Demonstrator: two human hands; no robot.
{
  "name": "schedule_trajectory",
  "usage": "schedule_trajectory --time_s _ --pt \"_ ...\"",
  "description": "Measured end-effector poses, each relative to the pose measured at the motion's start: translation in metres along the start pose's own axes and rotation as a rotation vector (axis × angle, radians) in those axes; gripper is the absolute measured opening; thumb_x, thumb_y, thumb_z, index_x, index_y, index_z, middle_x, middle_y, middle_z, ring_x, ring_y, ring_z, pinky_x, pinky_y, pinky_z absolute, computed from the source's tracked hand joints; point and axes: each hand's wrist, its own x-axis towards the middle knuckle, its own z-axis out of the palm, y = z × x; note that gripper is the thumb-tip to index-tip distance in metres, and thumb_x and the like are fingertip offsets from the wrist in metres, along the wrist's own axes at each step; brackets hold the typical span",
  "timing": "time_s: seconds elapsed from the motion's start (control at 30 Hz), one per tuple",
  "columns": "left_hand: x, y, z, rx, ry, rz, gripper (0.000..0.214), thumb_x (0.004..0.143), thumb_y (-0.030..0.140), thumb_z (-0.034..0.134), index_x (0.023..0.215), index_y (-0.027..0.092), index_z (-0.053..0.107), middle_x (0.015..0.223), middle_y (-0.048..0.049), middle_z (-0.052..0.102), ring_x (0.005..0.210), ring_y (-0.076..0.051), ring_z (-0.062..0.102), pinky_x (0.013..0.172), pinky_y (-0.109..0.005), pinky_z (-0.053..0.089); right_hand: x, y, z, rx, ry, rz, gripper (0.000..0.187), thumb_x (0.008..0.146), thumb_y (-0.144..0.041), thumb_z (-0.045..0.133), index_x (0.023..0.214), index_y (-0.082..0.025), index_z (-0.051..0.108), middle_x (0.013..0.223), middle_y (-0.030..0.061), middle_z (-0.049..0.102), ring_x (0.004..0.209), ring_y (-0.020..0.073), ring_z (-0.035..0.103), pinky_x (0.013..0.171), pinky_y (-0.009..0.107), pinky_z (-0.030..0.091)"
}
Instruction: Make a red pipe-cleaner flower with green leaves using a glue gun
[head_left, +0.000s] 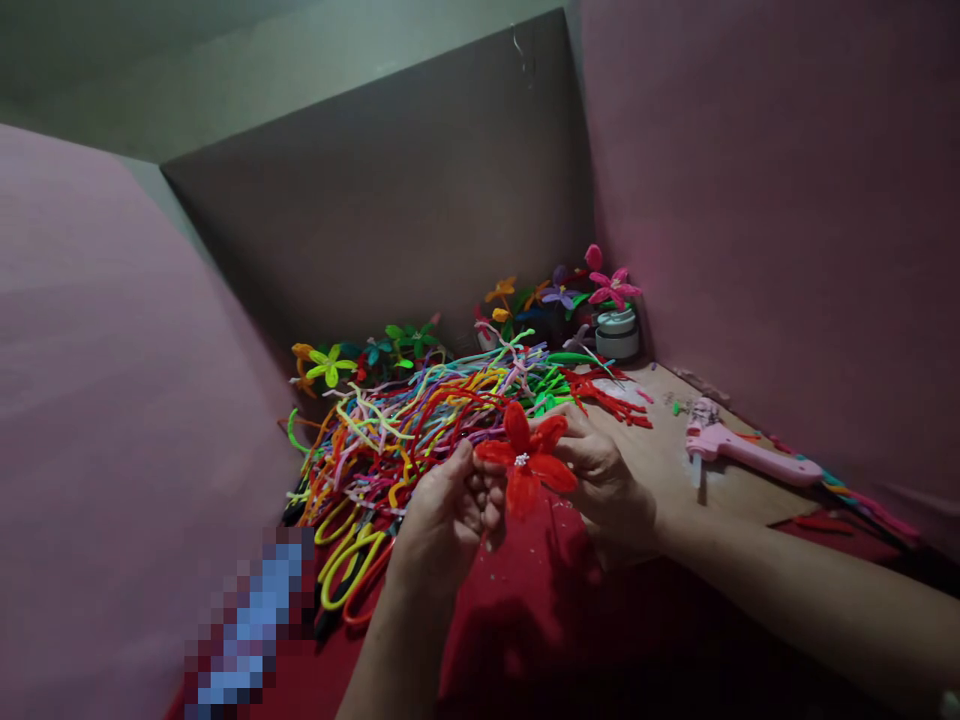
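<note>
A red pipe-cleaner flower (551,472) with several fuzzy petals and a cluster of small white beads at its centre faces me, held up between both hands. My left hand (442,515) has its thumb and curled fingers at the left petal, closed on it. From the right, my right hand (604,480) is closed on the flower, its fingers partly hidden behind the right petals. Just beyond the hands lies a big heap of many-coloured pipe cleaners (390,420). Several cut red pipe cleaners (619,403) rest behind my right hand.
A pink glue gun (757,455) lies on a tan board (652,455) at right. Scissors with yellow handles (345,560) sit at left on the red cloth (517,620). Finished flowers (330,367) and a pale jar (617,335) stand along the back; pink panels (787,220) flank the space.
</note>
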Motion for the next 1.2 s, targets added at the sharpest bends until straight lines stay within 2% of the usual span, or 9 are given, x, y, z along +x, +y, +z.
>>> schedule_trajectory --time_s 0.07,0.17,0.47,0.6,0.67,0.73,0.83,0.97,1.2 --pt "-0.006 -0.001 0.001 0.143 -0.013 0.030 0.042 0.067 0.051 0.064 0.071 0.009 0.062 0.052 -0.0030 0.058 0.037 -0.010 0.049 0.031 -0.020 0.037 0.000 0.001 0.000 -0.035 0.003 -0.025 0.011 0.080 -0.017 0.056 0.077 -0.023 0.064 0.084 0.0032 0.062 0.080 0.0185 0.045 0.075 0.038 0.040" --pt "-0.015 -0.007 0.005 0.329 -0.047 0.082 0.029 0.071 0.038 0.066 0.065 0.010 0.060 0.052 -0.0013 0.056 0.039 -0.008 0.048 0.036 -0.019 0.037 -0.001 -0.002 -0.001 -0.030 -0.022 -0.034 0.011 0.081 -0.019 0.057 0.074 -0.022 0.065 0.087 0.0040 0.062 0.084 0.0191 0.046 0.076 0.038 0.040" --pt "-0.019 -0.009 0.010 0.557 -0.075 0.273 0.022 0.078 0.027 0.059 0.062 0.012 0.056 0.053 0.0020 0.049 0.048 -0.006 0.042 0.048 -0.020 0.037 -0.006 -0.006 0.005 0.191 -0.038 0.202 0.020 0.084 -0.033 0.055 0.073 -0.020 0.066 0.082 0.0038 0.062 0.080 0.0169 0.052 0.075 0.035 0.042" --pt "-0.026 -0.005 0.010 0.677 0.006 0.301 0.019 0.079 0.030 0.058 0.069 0.014 0.058 0.056 0.0019 0.052 0.049 -0.007 0.044 0.049 -0.021 0.038 -0.006 -0.004 0.006 0.193 -0.048 0.206 0.023 0.083 -0.034 0.056 0.069 -0.020 0.066 0.078 0.0038 0.061 0.081 0.0177 0.052 0.078 0.036 0.040" --pt "-0.033 -0.005 0.013 0.788 0.183 0.434 0.014 0.078 0.030 0.061 0.078 0.016 0.060 0.061 0.0023 0.055 0.051 -0.008 0.047 0.050 -0.021 0.040 -0.005 -0.005 0.004 0.150 -0.042 0.196 0.023 0.083 -0.034 0.055 0.069 -0.020 0.066 0.078 0.0038 0.061 0.080 0.0178 0.050 0.077 0.036 0.039" --pt "-0.041 -0.007 0.019 0.937 0.419 0.746 0.010 0.075 0.024 0.064 0.082 0.018 0.060 0.066 0.0023 0.057 0.058 -0.009 0.051 0.055 -0.021 0.042 -0.004 -0.007 0.003 0.090 -0.038 0.182 0.023 0.084 -0.034 0.054 0.070 -0.020 0.066 0.077 0.0038 0.060 0.079 0.0175 0.048 0.075 0.036 0.039" --pt "-0.046 -0.013 0.027 1.250 0.434 1.112 0.009 0.075 0.014 0.063 0.083 0.019 0.063 0.074 0.0004 0.057 0.066 -0.010 0.053 0.063 -0.022 0.043 -0.004 -0.009 0.001 0.030 -0.057 0.131 0.023 0.084 -0.033 0.055 0.067 -0.020 0.063 0.077 0.0035 0.060 0.079 0.0173 0.046 0.075 0.036 0.038" --pt "-0.039 -0.022 0.029 1.507 0.378 1.225 0.015 0.076 0.010 0.061 0.090 0.016 0.062 0.076 -0.0025 0.056 0.070 -0.013 0.053 0.064 -0.026 0.043 -0.004 -0.009 0.000 -0.020 -0.080 0.084 0.024 0.085 -0.031 0.054 0.065 -0.019 0.060 0.078 0.0035 0.060 0.081 0.0176 0.045 0.076 0.036 0.037" --pt "-0.029 -0.023 0.026 1.710 0.348 1.317 0.007 0.078 0.009 0.056 0.079 0.016 0.059 0.068 -0.0025 0.051 0.064 -0.014 0.045 0.060 -0.029 0.037 -0.004 -0.011 -0.001 -0.064 -0.102 0.048 0.026 0.085 -0.034 0.052 0.065 -0.020 0.060 0.079 0.0037 0.061 0.078 0.0174 0.045 0.076 0.037 0.037"
